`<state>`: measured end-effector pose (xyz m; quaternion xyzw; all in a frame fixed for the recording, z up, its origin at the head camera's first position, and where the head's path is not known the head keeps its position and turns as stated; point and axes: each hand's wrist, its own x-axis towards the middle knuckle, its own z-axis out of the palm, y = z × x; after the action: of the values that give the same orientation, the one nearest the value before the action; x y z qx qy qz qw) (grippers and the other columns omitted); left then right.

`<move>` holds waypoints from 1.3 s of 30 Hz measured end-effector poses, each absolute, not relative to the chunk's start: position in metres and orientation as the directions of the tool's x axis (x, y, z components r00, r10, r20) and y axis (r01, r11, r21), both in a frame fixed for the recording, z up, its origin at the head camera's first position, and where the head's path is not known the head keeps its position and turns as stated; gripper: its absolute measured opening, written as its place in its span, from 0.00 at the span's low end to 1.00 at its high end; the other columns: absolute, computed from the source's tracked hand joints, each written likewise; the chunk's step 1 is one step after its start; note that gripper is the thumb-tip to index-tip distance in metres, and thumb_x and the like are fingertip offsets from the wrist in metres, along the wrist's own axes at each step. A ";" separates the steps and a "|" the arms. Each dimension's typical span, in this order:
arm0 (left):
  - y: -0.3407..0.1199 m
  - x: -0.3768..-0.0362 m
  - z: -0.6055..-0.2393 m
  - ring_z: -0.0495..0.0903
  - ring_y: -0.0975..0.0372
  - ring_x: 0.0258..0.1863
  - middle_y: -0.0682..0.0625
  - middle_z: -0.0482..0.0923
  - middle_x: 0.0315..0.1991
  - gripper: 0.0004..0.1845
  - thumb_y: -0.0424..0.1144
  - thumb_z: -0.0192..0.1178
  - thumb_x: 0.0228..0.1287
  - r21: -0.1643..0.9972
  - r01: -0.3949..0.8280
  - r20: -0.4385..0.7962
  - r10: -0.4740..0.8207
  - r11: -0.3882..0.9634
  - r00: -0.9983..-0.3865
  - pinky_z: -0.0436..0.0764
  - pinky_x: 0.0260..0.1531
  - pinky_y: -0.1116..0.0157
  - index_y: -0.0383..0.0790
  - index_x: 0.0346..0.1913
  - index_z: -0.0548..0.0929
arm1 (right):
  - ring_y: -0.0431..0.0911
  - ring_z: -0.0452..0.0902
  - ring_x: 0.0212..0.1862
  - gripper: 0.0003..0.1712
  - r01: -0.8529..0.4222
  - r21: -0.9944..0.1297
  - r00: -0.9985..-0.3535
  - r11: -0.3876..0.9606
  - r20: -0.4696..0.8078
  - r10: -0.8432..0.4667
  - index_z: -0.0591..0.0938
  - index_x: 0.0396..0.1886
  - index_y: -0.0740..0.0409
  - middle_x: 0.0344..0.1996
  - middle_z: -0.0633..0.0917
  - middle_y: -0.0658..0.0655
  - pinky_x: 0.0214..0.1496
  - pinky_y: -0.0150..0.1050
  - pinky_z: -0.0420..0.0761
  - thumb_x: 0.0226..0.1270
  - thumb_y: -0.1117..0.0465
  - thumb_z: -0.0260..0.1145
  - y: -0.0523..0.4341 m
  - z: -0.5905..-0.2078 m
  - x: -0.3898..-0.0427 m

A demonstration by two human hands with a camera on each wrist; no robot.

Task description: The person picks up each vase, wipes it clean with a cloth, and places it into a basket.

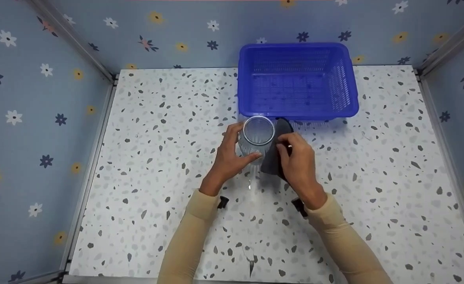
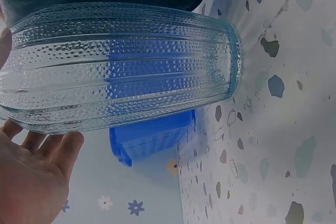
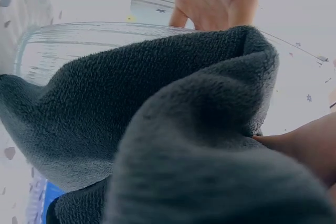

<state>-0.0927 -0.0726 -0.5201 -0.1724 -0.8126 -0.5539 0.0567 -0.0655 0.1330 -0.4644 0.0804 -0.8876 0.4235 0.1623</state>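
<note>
A clear ribbed glass jar [image 1: 258,136] stands upright on the speckled table [image 1: 157,150], just in front of the blue basket [image 1: 297,81]. My left hand [image 1: 232,156] grips the jar's left side, fingers curled round it. My right hand [image 1: 297,161] holds a dark grey cloth [image 1: 275,152] against the jar's right side. In the left wrist view the jar [image 2: 121,66] fills the frame, with my palm [image 2: 31,177] below it. The right wrist view shows the cloth [image 3: 173,135] folded over the jar wall [image 3: 63,45].
The blue plastic basket sits at the back of the table, nothing inside it that I can see. Flower-patterned walls [image 1: 38,98] close in the table on the left, back and right.
</note>
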 end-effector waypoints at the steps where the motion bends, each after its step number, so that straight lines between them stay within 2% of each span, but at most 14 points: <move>1: -0.073 -0.093 -0.520 0.69 0.55 0.73 0.44 0.67 0.74 0.48 0.46 0.81 0.58 0.880 0.341 0.280 0.219 0.331 -0.935 0.75 0.69 0.50 0.39 0.77 0.67 | 0.59 0.86 0.46 0.05 -0.276 -0.727 -0.936 0.629 0.352 -0.003 0.86 0.43 0.68 0.41 0.87 0.65 0.49 0.53 0.85 0.70 0.74 0.69 0.133 -0.466 -0.065; 12: -0.072 -0.093 -0.520 0.70 0.55 0.73 0.43 0.68 0.73 0.48 0.45 0.81 0.58 0.877 0.356 0.295 0.223 0.323 -0.929 0.75 0.70 0.54 0.38 0.77 0.66 | 0.61 0.86 0.45 0.06 -0.191 -0.748 -0.964 0.635 0.266 0.024 0.85 0.43 0.69 0.41 0.87 0.66 0.50 0.56 0.84 0.68 0.76 0.69 0.138 -0.501 -0.063; 19: -0.072 -0.093 -0.519 0.69 0.56 0.73 0.44 0.67 0.74 0.48 0.47 0.81 0.59 0.886 0.335 0.274 0.221 0.321 -0.936 0.74 0.70 0.53 0.39 0.77 0.66 | 0.62 0.85 0.47 0.05 -0.141 -0.744 -0.982 0.653 0.188 0.003 0.85 0.42 0.69 0.40 0.88 0.66 0.52 0.57 0.82 0.68 0.75 0.69 0.138 -0.527 -0.068; 27: -0.072 -0.092 -0.519 0.69 0.56 0.73 0.44 0.67 0.74 0.48 0.46 0.81 0.59 0.883 0.344 0.282 0.226 0.318 -0.933 0.73 0.71 0.54 0.39 0.78 0.66 | 0.62 0.85 0.45 0.03 -0.127 -0.727 -0.990 0.675 0.133 -0.044 0.84 0.38 0.66 0.38 0.88 0.65 0.49 0.58 0.82 0.68 0.75 0.68 0.138 -0.547 -0.076; 33: -0.073 -0.092 -0.519 0.69 0.55 0.73 0.44 0.67 0.74 0.49 0.45 0.81 0.58 0.885 0.336 0.275 0.221 0.323 -0.936 0.73 0.71 0.53 0.39 0.78 0.66 | 0.62 0.85 0.45 0.04 -0.115 -0.735 -0.993 0.668 0.106 -0.055 0.85 0.39 0.67 0.39 0.88 0.66 0.50 0.58 0.82 0.67 0.75 0.68 0.139 -0.549 -0.079; 39: -0.072 -0.093 -0.519 0.69 0.54 0.73 0.43 0.67 0.74 0.48 0.45 0.81 0.59 0.885 0.340 0.279 0.223 0.318 -0.934 0.74 0.70 0.53 0.39 0.78 0.66 | 0.60 0.85 0.45 0.04 -0.137 -0.774 -0.988 0.618 0.151 -0.030 0.86 0.40 0.67 0.39 0.88 0.65 0.50 0.56 0.82 0.69 0.76 0.68 0.143 -0.527 -0.074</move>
<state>-0.0928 -0.0723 -0.5191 -0.1740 -0.8101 -0.5574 0.0526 -0.0738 0.1430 -0.5267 0.0464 -0.8973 0.4346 0.0615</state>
